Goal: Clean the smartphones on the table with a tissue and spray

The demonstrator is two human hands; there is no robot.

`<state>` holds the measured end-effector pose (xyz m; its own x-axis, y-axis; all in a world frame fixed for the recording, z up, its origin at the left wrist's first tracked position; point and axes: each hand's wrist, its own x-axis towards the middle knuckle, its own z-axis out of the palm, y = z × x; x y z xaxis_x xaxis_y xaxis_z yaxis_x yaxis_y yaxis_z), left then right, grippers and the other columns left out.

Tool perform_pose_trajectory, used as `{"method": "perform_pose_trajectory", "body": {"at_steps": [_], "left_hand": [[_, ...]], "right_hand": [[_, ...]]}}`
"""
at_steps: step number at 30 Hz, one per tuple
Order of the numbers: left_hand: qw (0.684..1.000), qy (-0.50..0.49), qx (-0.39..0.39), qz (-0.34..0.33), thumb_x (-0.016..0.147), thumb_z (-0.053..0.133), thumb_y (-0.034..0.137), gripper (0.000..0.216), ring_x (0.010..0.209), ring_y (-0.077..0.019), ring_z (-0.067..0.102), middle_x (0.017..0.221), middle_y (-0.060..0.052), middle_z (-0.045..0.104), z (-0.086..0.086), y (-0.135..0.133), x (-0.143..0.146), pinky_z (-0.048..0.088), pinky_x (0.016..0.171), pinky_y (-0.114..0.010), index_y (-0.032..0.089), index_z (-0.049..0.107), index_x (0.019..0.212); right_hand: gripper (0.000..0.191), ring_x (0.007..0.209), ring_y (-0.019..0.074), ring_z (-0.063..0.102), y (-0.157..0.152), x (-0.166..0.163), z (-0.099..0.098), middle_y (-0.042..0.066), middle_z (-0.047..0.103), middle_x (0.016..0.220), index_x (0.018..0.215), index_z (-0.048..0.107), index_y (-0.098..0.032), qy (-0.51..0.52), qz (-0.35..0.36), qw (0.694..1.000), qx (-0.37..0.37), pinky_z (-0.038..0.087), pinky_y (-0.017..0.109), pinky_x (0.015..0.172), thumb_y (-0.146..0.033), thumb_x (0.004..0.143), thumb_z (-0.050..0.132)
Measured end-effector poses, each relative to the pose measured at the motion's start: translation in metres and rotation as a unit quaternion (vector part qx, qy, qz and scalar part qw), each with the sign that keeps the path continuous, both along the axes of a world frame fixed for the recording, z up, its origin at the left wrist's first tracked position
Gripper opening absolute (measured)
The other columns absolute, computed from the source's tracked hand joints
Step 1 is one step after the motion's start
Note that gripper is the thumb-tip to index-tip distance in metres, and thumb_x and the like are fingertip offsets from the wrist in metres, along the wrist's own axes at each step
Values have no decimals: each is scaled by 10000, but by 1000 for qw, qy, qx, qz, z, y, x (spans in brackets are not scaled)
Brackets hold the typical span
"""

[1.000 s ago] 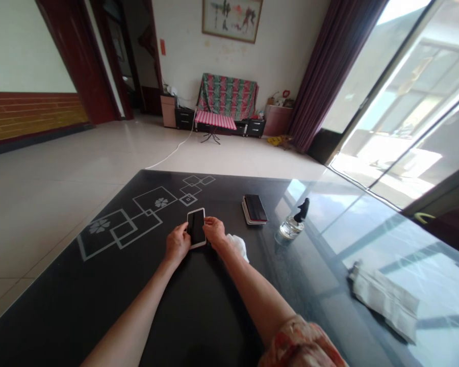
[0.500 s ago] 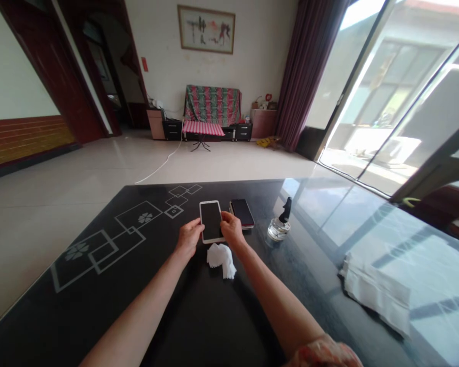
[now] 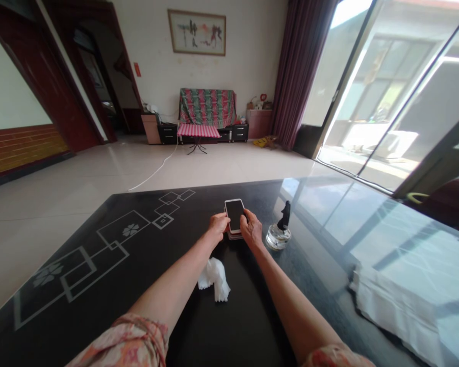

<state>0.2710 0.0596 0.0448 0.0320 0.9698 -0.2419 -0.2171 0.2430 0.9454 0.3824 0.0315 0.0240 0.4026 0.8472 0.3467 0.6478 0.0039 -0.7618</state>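
A white-framed smartphone [image 3: 235, 215] with a dark screen is gripped at both sides. My left hand [image 3: 219, 225] is closed on its left edge, and my right hand [image 3: 252, 226] is closed on its right edge. Directly beneath the phone lies a stack of flat devices [image 3: 235, 236], mostly hidden; whether the phone rests on it I cannot tell. Nearer to me, a crumpled white tissue [image 3: 215, 279] sits beside my left forearm. To the right of my right hand stands a clear spray bottle [image 3: 278, 236] with a black nozzle.
The glossy black table [image 3: 168, 275] carries a pattern of white squares on its left. A folded pale cloth [image 3: 396, 311] lies at the right. Beyond the table are a small table with a red-checked cover [image 3: 199, 131] and a purple curtain [image 3: 306, 71].
Both hands have carried the smartphone rightward, from beside the stack of devices to over it. The view has shifted slightly. The tissue and spray bottle stay on the table.
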Motion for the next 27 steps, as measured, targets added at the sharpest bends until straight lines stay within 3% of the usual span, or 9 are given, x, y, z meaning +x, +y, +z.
{"method": "perform_pose_trajectory", "body": {"at_steps": [11,16,22,27], "left_hand": [[999,37,35,-6,605,570,49,313,517,-115,613,642,-11,694,-20,3,0,513,503,-201,144,749,843],[995,84,57,4,640,589,75,323,559,-120,631,698,-22,712,-24,1,-1,524,534,-209,153,747,911],[973,207,98,25,712,600,175,286,735,-171,670,785,-41,728,-31,3,-17,513,631,-237,162,722,970],[936,323,143,2,754,595,253,142,795,-203,648,753,-38,707,-30,0,-23,458,702,-260,185,707,808]], "right_hand": [[427,1176,181,563,0,-3,-32,84,609,1282,1223,582,-158,35,-1,998,52,403,307,1029,-266,851,403],[414,1259,164,505,2,-4,-33,76,562,1349,1199,591,-167,26,-9,998,53,359,297,1080,-247,837,408],[424,1140,190,580,1,-1,-29,92,626,1243,1196,594,-155,69,-37,995,59,426,304,1002,-341,857,420],[471,1093,234,595,1,7,-23,119,643,1199,1230,590,-140,77,-82,994,5,420,348,984,-393,861,444]]}}
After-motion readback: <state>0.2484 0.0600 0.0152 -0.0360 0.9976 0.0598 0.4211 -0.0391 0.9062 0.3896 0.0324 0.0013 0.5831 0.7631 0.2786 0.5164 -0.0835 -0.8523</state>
